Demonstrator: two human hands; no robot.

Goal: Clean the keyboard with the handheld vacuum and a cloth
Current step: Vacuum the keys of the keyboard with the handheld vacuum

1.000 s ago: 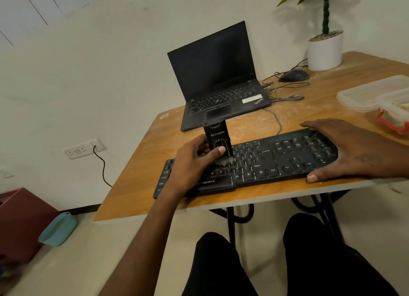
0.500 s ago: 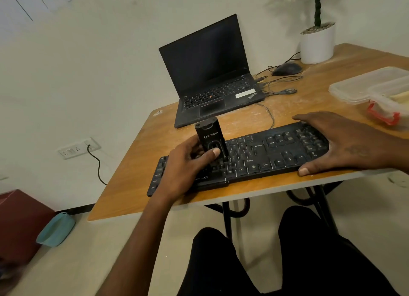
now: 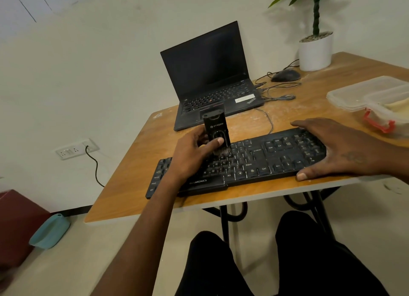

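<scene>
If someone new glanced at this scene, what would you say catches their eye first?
Most likely the small black handheld vacuum, held upright in the left hand with its brush on the keys of the black keyboard at the table's near edge. The right hand lies flat on the keyboard's right end. Behind stands an open laptop, its screen dark.

The flat plastic keyboard is black with pale key legends, and the upright handheld vacuum on it is black too, with grey bristles. The wooden table is orange-brown with a pale edge. At far right a round ceramic plant pot is white; the open laptop is black.
</scene>
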